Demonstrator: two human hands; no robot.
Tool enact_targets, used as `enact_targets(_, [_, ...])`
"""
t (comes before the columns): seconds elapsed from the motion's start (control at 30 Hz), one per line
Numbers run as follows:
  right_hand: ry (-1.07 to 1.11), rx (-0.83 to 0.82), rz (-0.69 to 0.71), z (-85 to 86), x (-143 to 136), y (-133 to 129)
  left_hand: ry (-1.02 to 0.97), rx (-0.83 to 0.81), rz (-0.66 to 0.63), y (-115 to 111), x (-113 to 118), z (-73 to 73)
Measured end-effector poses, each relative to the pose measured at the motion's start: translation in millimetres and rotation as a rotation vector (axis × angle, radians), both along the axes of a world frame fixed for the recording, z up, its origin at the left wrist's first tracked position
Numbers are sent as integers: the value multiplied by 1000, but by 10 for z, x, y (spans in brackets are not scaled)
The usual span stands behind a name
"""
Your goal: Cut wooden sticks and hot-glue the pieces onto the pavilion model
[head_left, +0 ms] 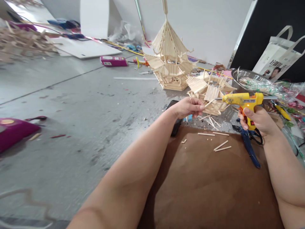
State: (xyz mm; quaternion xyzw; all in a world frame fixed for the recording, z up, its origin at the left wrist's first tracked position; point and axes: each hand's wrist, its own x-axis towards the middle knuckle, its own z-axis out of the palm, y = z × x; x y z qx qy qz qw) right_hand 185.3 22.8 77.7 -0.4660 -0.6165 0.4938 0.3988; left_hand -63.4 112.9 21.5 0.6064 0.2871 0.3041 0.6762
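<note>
My right hand (258,119) grips a yellow hot glue gun (245,99), with its nozzle pointing left. Between the thumb and fingers of my left hand (190,107) is a short wooden stick (209,103), its far end at or very near the nozzle tip. Just behind it sits a partly built model of wooden sticks (212,92). A finished-looking pagoda model (171,68) of the same sticks stands farther back. Several loose sticks (221,146) lie on the brown sheet (214,184) below my hands.
Blue-handled pliers (249,149) lie below the glue gun. A dark phone (175,127) rests under my left wrist. At the right are a metal bowl (235,74), a white bag (274,58) and plastic-wrapped sticks. A purple device (114,61) lies on the grey floor.
</note>
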Motion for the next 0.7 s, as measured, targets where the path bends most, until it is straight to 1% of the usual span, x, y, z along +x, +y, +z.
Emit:
enact_targets(0.2, [-8, 26, 5, -8, 2, 4, -16, 8, -6, -10, 15, 8])
enact_targets(0.53, [-5, 24, -3, -2, -13, 6, -13, -40, 22, -38, 28, 43])
enact_targets(0.7, [-33, 39, -12, -10, -27, 14, -47, -76, 1, -26, 6, 36])
